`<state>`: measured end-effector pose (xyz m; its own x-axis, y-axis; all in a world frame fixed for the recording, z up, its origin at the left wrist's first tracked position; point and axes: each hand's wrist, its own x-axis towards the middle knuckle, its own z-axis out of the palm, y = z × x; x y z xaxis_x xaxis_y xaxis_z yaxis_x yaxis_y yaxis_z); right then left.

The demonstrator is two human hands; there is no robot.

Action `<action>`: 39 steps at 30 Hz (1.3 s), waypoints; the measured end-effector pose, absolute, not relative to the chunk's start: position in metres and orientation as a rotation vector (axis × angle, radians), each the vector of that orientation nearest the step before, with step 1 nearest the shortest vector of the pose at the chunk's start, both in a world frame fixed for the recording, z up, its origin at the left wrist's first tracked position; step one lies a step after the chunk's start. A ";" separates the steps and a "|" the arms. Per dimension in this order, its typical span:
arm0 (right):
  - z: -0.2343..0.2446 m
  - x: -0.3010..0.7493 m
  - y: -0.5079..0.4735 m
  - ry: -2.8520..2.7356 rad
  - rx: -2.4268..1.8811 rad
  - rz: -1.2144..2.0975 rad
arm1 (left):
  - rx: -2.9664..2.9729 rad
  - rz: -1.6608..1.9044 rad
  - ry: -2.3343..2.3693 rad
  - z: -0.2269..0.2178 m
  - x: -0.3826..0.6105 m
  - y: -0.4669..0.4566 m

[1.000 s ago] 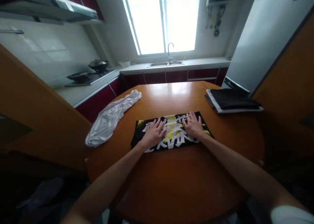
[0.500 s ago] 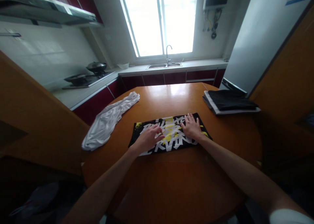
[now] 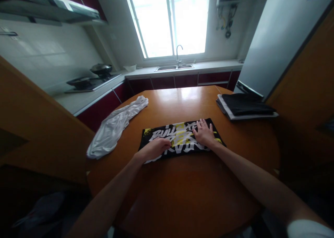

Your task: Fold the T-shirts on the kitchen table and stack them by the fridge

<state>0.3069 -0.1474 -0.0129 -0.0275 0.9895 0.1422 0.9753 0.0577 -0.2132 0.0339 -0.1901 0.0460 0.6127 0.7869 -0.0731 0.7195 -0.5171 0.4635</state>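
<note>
A folded black garment (image 3: pixel 171 135) with white and yellow lettering lies across the middle of a round wooden table (image 3: pixel 188 189). My right hand (image 3: pixel 205 133) lies flat on its right half with fingers spread. My left hand (image 3: pixel 153 149) is at the garment's near left edge, fingers curled and pinching the cloth there.
A crumpled white garment (image 3: pixel 114 126) hangs over the table's left edge. A stack of folded dark clothes (image 3: pixel 244 106) sits at the far right of the table. Behind are a counter with a stove (image 3: pixel 90 81), a sink (image 3: pixel 173 67) under the window and a fridge (image 3: pixel 271 43).
My left hand slid back from the middle of the garment to its near left edge and closed on the cloth. My right hand has stayed flat on the right half.
</note>
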 end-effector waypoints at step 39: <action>0.002 0.269 -0.193 -2.416 -1.534 0.292 | 2.495 0.632 1.360 0.024 0.040 -0.179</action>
<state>0.2694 -0.1928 0.0017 -0.4063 0.9067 0.1134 0.8536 0.4209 -0.3071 0.0400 -0.1790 0.0240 0.4761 0.8400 0.2603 0.7406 -0.5426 0.3964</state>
